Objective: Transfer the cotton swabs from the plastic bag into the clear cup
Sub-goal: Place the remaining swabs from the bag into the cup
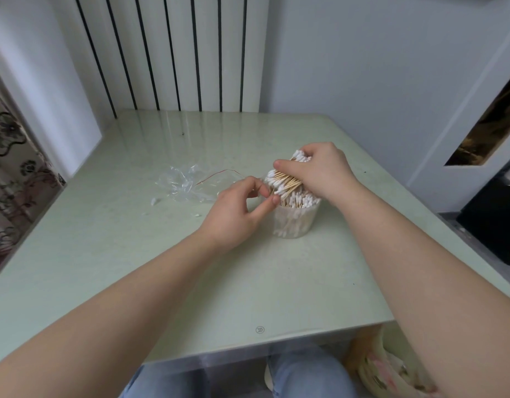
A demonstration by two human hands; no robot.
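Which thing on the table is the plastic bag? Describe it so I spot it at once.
On the pale green table, look left of the clear cup of cotton swabs, just beyond the left hand. The plastic bag lies there, crumpled. It is the only see-through film, with a thin red wire across it.

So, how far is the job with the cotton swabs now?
Mostly done. The plastic bag lies crumpled on the table and looks empty, and the cup already holds many swabs. In hand: the right hand grips a bundle of swabs over the cup, while the left hand is at its rim. Left: settle that bundle in, and pick up the few white bits beside the bag.
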